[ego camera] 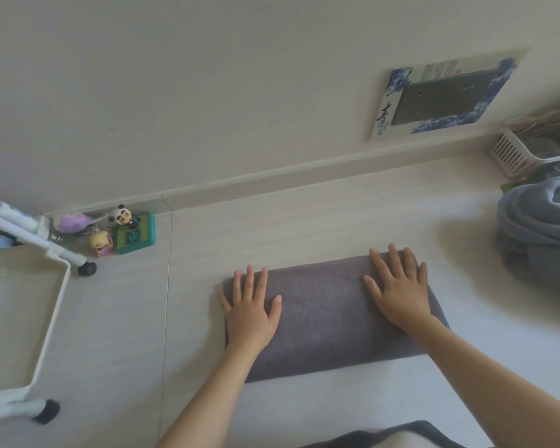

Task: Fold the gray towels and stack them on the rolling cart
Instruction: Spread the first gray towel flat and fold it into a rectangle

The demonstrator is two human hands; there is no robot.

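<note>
Both hands pressing a folded gray towel flat on the floor

Left hand (251, 310) and right hand (398, 287) are lying spread, fingers straight, on the plush dark-gray towel (324, 315) mid-frame; the wall plaque (446, 95) upper right is showing the character "青".

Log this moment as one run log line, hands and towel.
left hand: flat on gray towel | right hand: flat on towel | towel: folded, on floor | rolling cart: left, apart

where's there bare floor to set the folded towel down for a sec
Bare floor lies between the gray towel and the rolling cart, and between the towel's far edge and the baseboard. Crowded: the toys in the left corner, and the gray pile at right.
</note>
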